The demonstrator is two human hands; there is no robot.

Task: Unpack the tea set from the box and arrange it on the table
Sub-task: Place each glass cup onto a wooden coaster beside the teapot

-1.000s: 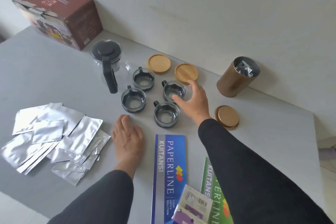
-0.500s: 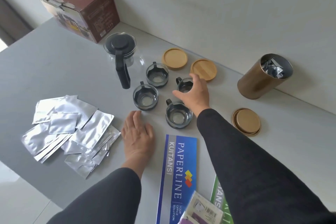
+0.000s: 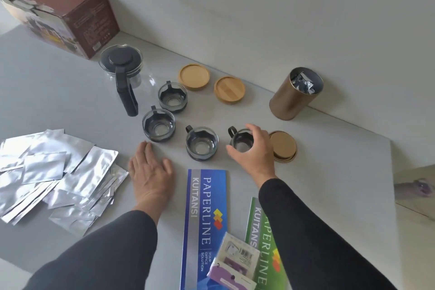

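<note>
The right hand curls over the top of a small glass cup with a black handle, fingers and thumb wrapped round its rim, the cup down on the grey table. Taking that cup as the mark: just to its left stands a second cup, free of any hand, and further left and a little farther from the person a third cup; a fourth cup sits beyond that one, toward the wall. The glass teapot with its black lid and handle stands left of the fourth cup, and the brown box lies behind the teapot in the far left corner. Immediately right of the held cup, touching the hand's edge, is a round wooden lid; two more wooden coasters lie beyond the cup near the wall, and an open gold tin stands to its far right. The left hand lies flat on the table, fingers straight, holding nothing, nearer the person than the third cup. Foil sachets are spread well to the left, and blue and green receipt books lie nearest the person.
</note>
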